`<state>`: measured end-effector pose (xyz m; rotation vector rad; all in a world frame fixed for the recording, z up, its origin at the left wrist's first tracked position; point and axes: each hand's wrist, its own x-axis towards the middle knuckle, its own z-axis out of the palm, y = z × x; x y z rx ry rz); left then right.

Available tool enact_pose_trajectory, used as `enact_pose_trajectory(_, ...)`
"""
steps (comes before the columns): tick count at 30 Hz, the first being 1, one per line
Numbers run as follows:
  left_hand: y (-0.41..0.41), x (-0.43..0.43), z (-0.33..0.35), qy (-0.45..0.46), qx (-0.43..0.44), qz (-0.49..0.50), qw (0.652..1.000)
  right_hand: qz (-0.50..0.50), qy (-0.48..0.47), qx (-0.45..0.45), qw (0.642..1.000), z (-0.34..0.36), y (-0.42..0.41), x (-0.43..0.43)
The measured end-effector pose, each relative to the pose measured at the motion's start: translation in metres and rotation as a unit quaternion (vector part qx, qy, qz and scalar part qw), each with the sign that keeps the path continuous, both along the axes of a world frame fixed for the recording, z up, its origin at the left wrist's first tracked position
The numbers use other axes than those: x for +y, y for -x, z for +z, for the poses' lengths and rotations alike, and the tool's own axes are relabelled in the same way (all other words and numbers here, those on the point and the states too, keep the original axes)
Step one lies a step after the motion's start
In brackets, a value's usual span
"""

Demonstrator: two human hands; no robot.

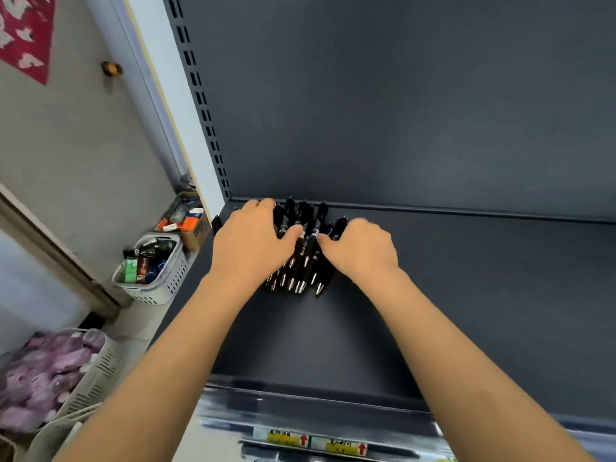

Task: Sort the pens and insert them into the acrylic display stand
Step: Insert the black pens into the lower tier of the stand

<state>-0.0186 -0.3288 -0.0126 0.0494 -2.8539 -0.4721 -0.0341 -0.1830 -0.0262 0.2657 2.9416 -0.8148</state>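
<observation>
A dark grey metal shelf (466, 295) fills most of the view. A plain dark back panel (400, 111) rises behind it, and a slotted upright (200, 95) runs along its left edge. Yellow price labels (313, 441) with red arrows sit on the shelf's near front lip.

The pens (305, 261) lie in a tight bunch at the far left of the shelf, close to the back panel. They are black-bodied, with their silver tips pointing toward the near edge and their clip ends toward the far side.

The left hand (250, 241) covers the left part of the bunch. Its fingers (266, 205) curl over the far ends of the pens and its thumb presses on the barrels in the middle. The right hand (363, 248) comes in from the right with its fingers bent inward, closed round the rightmost pens, and its thumb tip touches a barrel beside a silver band. The two thumbs sit near each other with a few pens between them. Both forearms reach in from the near edge.

On the floor to the left of the shelf stands a white slotted basket (173, 278) holding small bottles and boxes. A cardboard box (191, 235) of mixed items sits just beyond it. Nearer, at the lower left, another pale basket (93, 378) holds blurred purple packets. A red cloth (26, 35) hangs on the wall at the upper left.
</observation>
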Motion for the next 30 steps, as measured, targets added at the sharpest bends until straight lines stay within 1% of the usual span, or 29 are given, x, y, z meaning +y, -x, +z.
enact_pose_trajectory(3, 0.010, -0.003, 0.002, 0.002, 0.010, -0.029, 1.000, -0.025, 0.014, -0.046, 0.999, 0.002, 0.013, -0.006)
enact_pose_trajectory(10, 0.033, -0.008, 0.011, -0.013, 0.039, -0.089, 0.995, -0.030, -0.024, -0.099, 0.994, 0.012, 0.023, -0.014)
enact_pose_trajectory(14, 0.042, -0.015, 0.017, -0.034, 0.041, -0.110, 0.993, -0.048, -0.011, -0.124, 0.991, 0.020, 0.023, -0.011)
enact_pose_trajectory(17, 0.046, -0.024, 0.017, -0.048, 0.032, -0.111, 0.992, -0.062, -0.004, -0.113, 0.992, 0.018, 0.022, -0.012)
enact_pose_trajectory(21, 0.049, -0.027, 0.012, -0.049, 0.000, -0.121, 0.991, -0.087, 0.008, -0.095, 0.992, 0.013, 0.019, -0.007)
enact_pose_trajectory(25, 0.046, -0.025, 0.011, -0.048, -0.008, -0.136, 0.989, -0.128, -0.047, -0.026, 0.990, 0.008, 0.016, 0.003)
enact_pose_trajectory(26, 0.046, -0.024, 0.012, -0.051, -0.007, -0.138, 0.989, -0.128, -0.058, -0.021, 0.990, 0.007, 0.016, 0.003)
enact_pose_trajectory(30, 0.044, -0.019, 0.016, -0.058, -0.002, -0.149, 0.987, -0.123, -0.062, -0.053, 0.989, 0.007, 0.020, -0.004)
